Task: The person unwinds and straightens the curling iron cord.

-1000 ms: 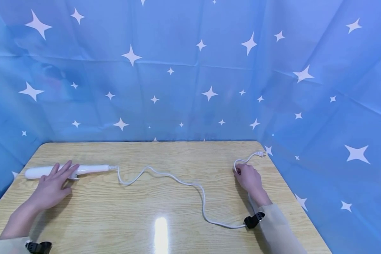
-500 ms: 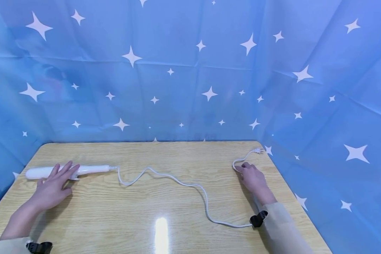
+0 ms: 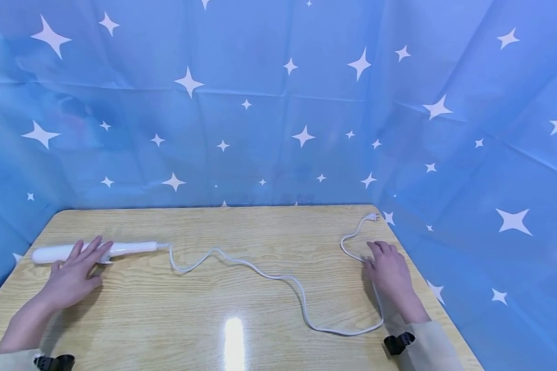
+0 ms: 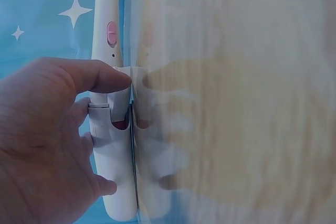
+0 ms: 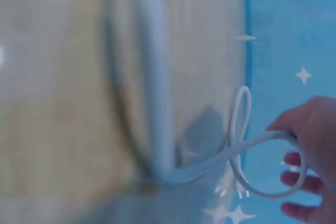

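Note:
A white curling iron (image 3: pixel 132 248) lies across the left of the table, with a pink switch (image 4: pixel 112 33) on its handle in the left wrist view. My left hand (image 3: pixel 74 278) rests on its middle, fingers fairly straight and spread over it; the thumb tip is by the clamp lever (image 4: pixel 119 98). From the handle a white cord (image 3: pixel 260 266) winds to the right. My right hand (image 3: pixel 390 270) is beside the cord near its plug end, partly covering it. In the right wrist view the cord (image 5: pixel 155 77) loops by the thumb, and the fingers are apart.
The two-pin plug (image 3: pixel 373 217) lies near the far right corner of the wooden table (image 3: pixel 176 319). A blue curtain with white stars (image 3: pixel 260 129) stands behind the table and along its sides. A light reflection shines on the front of the tabletop.
My right hand has moved right and towards me, off the bend of cord it held. The cord there has straightened somewhat and the plug has shifted slightly farther back. My left hand stays put.

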Demonstrator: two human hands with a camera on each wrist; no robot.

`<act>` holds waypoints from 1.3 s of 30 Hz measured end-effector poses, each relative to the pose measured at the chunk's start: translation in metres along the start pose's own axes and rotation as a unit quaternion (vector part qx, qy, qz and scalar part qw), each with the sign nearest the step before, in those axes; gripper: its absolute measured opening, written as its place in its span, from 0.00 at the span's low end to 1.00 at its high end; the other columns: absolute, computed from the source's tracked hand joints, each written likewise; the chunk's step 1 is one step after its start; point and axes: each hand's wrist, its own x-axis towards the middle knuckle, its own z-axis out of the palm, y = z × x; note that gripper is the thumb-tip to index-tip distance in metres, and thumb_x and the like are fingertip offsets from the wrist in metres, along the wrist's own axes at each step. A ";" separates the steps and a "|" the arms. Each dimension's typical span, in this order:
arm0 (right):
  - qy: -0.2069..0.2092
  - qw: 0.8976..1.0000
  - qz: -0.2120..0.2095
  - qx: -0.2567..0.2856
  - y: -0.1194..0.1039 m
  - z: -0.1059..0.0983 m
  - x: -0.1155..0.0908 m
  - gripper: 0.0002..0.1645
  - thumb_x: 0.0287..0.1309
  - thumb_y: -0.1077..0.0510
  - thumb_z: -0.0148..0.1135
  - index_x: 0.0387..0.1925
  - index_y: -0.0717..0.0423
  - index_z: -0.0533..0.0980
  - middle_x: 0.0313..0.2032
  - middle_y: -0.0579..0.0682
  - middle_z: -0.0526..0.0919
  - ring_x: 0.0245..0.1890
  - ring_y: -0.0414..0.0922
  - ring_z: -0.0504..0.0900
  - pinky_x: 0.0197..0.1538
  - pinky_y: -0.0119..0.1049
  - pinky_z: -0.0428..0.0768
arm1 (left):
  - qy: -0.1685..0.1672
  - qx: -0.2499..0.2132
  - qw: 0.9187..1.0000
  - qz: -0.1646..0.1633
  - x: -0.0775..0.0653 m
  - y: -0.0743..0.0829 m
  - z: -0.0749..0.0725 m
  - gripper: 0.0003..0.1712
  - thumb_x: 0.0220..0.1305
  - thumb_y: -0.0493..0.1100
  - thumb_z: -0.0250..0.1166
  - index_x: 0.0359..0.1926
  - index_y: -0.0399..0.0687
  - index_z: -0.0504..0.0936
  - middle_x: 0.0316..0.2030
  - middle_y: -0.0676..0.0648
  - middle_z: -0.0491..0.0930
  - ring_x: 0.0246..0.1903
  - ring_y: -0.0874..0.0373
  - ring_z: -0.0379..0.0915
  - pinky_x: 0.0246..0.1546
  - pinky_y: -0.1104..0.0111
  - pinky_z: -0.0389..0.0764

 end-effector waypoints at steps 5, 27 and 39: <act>0.008 0.995 0.094 0.013 0.002 -0.004 -0.015 0.28 0.66 0.58 0.64 0.58 0.76 0.73 0.54 0.74 0.77 0.53 0.71 0.76 0.48 0.67 0.81 | 0.002 0.001 1.000 0.003 0.000 -0.002 0.000 0.48 0.66 0.30 0.58 0.81 0.41 0.44 0.78 0.28 0.36 0.74 0.26 0.18 0.51 0.12 0.35; -0.153 0.979 0.066 0.121 0.027 0.019 -0.036 0.45 0.81 0.50 0.45 0.69 0.89 0.43 0.68 0.89 0.39 0.70 0.81 0.42 0.72 0.73 0.51 | -0.004 0.012 1.000 -0.001 -0.003 -0.006 -0.008 0.40 0.74 0.31 0.50 0.81 0.41 0.45 0.77 0.26 0.38 0.72 0.20 0.24 0.52 0.13 0.27; -0.125 0.985 0.062 0.098 0.021 0.017 -0.036 0.50 0.79 0.41 0.47 0.73 0.83 0.45 0.72 0.84 0.42 0.72 0.78 0.43 0.70 0.77 0.44 | -0.004 0.004 1.000 -0.004 -0.004 -0.006 -0.006 0.42 0.70 0.29 0.50 0.81 0.40 0.46 0.77 0.26 0.38 0.72 0.20 0.23 0.52 0.13 0.24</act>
